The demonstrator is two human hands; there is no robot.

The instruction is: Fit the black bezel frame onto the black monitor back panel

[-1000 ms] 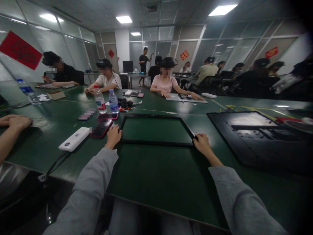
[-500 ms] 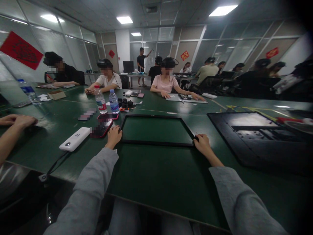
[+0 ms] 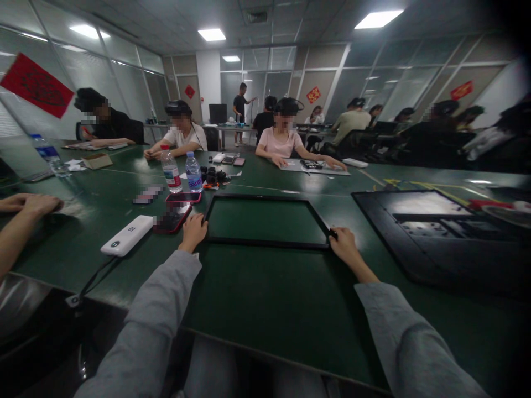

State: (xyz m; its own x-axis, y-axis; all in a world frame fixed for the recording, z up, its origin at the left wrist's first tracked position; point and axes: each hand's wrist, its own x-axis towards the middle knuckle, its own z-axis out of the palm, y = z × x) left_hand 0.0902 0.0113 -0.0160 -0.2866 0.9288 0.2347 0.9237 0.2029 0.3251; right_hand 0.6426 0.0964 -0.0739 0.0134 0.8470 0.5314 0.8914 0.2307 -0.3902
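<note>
Site: open-plan office workroom | Evidence: long green tables point(image 3: 265, 287), glass partition walls point(image 3: 124, 72), ceiling light panels point(image 3: 211, 34), seated workers point(image 3: 185, 138) in rows, monitor point(image 3: 217, 112) on far desk | Decor: red paper signs point(image 3: 35, 84)

My left hand point(image 3: 193, 232) covers the near left corner of the black frame point(image 3: 265, 241) and my right hand point(image 3: 343, 243) the near right one, so I cannot tell whether either pinches the rim or only rests there. The red phone point(image 3: 171, 219) beside the left hand is pixelated. The black panel point(image 3: 398, 243) fades into dark at the right edge, and a co-worker's arm point(image 3: 12, 235) is cut by the left edge
</note>
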